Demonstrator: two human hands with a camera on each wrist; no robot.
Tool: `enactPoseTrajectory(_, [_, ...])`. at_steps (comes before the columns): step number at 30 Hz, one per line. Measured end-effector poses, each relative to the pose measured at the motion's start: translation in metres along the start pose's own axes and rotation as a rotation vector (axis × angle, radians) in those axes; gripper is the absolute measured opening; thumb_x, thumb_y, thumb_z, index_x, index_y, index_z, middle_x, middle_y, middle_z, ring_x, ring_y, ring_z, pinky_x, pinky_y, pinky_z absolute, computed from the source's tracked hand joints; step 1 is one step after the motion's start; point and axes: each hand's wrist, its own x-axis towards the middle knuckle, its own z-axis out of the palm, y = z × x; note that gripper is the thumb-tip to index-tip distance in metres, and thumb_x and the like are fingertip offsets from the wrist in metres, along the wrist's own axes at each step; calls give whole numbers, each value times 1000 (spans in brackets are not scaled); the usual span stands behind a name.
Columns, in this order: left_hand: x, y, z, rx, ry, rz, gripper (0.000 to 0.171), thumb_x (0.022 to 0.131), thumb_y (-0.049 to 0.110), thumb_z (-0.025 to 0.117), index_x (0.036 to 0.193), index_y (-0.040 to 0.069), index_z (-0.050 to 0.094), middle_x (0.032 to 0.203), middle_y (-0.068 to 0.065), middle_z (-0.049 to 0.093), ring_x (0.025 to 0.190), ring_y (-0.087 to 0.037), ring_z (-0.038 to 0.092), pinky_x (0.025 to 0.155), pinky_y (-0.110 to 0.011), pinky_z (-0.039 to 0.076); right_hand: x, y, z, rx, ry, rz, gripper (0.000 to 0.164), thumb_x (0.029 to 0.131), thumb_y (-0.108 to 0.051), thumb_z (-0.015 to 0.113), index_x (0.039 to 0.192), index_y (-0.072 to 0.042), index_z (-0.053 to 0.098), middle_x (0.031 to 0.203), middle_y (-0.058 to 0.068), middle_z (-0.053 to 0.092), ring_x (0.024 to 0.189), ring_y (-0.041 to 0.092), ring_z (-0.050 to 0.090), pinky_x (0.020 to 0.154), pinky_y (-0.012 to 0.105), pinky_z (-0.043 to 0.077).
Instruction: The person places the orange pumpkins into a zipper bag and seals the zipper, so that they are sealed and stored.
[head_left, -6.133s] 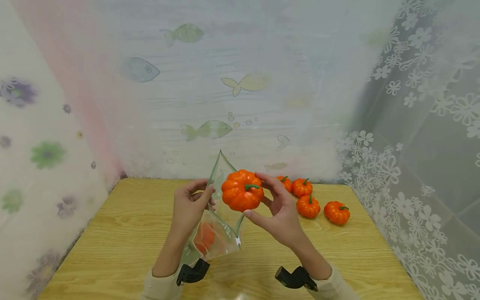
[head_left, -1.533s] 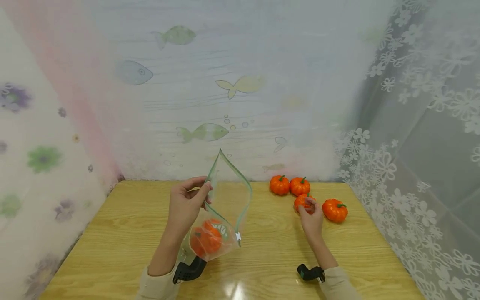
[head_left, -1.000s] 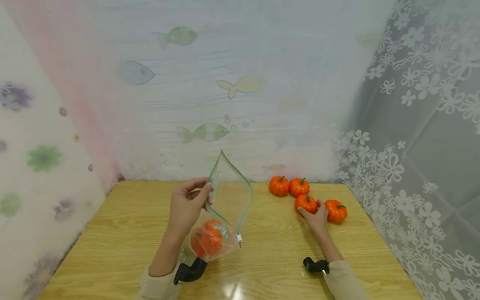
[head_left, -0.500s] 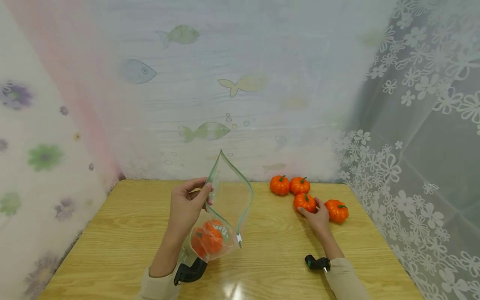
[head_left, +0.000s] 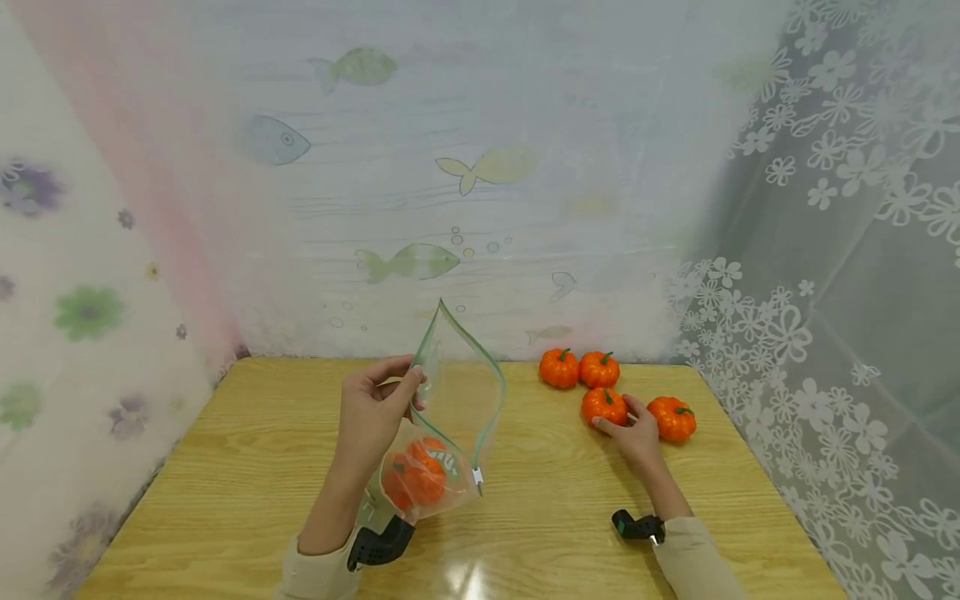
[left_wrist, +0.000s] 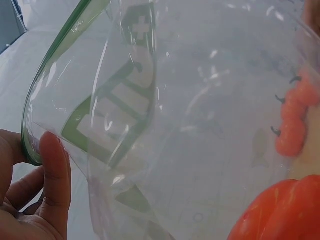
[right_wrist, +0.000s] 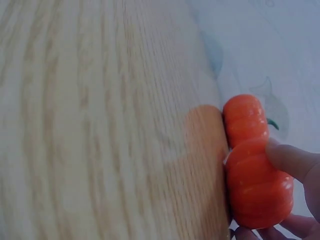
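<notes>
My left hand (head_left: pixel 381 408) pinches the green-edged rim of a clear zip bag (head_left: pixel 461 392), whose mouth gapes wide. Inside the bag's bottom lie orange toy pumpkins (head_left: pixel 416 477); how many is hard to tell through the film. In the left wrist view, thumb and fingers (left_wrist: pixel 54 170) grip the bag's edge. At the right, my right hand (head_left: pixel 637 437) holds a small orange pumpkin (head_left: pixel 602 407) with a green stem, thumb on the near side and fingers round the far side. The right wrist view has the thumb on that pumpkin (right_wrist: pixel 260 187), which appears to be on or just above the table.
Two more pumpkins (head_left: pixel 559 368) (head_left: pixel 599 369) stand behind the held one, near the table's back edge. Another pumpkin (head_left: pixel 672 418) sits right of my right hand. The wooden table (head_left: pixel 247 467) meets a fish-patterned curtain (head_left: pixel 480 208) at the back; a floral curtain (head_left: pixel 817 350) hangs at the right.
Earlier, my right hand held a pumpkin at the bag's mouth; it has since gone to the right and taken hold of another, which has shifted slightly left. My left hand keeps its grip.
</notes>
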Motion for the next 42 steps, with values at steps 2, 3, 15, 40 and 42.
enactPoseTrajectory(2, [-7, 2, 4, 2, 9, 1, 20, 97, -1, 65, 115, -10, 70, 85, -8, 72, 54, -8, 62, 51, -23, 56, -4, 0, -3, -8, -25, -2, 90, 91, -19, 78, 159, 2, 24, 159, 29, 28, 140, 44, 38, 116, 55, 38])
enactPoseTrajectory(3, [-11, 3, 6, 2, 14, 1, 20, 97, -2, 65, 115, -10, 70, 84, -6, 72, 54, -8, 62, 51, -23, 56, -5, -1, -5, -11, -36, -4, 89, 91, -20, 79, 159, 2, 25, 159, 29, 28, 140, 45, 38, 115, 55, 38])
enactPoseTrajectory(15, [-43, 12, 23, 22, 67, 8, 20, 98, -1, 64, 115, -11, 69, 81, 6, 71, 55, -8, 62, 51, -22, 56, -31, -14, -14, 49, -118, -56, 90, 90, -31, 80, 158, -2, 30, 157, 24, 35, 137, 39, 44, 107, 41, 49])
enactPoseTrajectory(40, [-47, 13, 22, 27, 76, 23, 19, 98, -1, 64, 113, -11, 70, 82, 4, 72, 55, -9, 63, 51, -23, 56, -94, -61, 27, 444, -101, -354, 69, 85, 7, 77, 147, -4, 48, 139, 4, 51, 116, 16, 56, 93, 17, 53])
enactPoseTrajectory(42, [-47, 13, 22, 18, 76, 28, 19, 98, -2, 64, 113, -12, 69, 82, 0, 72, 55, -10, 63, 51, -23, 56, -99, -64, 28, 461, -104, -374, 71, 84, 10, 76, 148, -2, 47, 138, 4, 52, 117, 15, 56, 95, 18, 53])
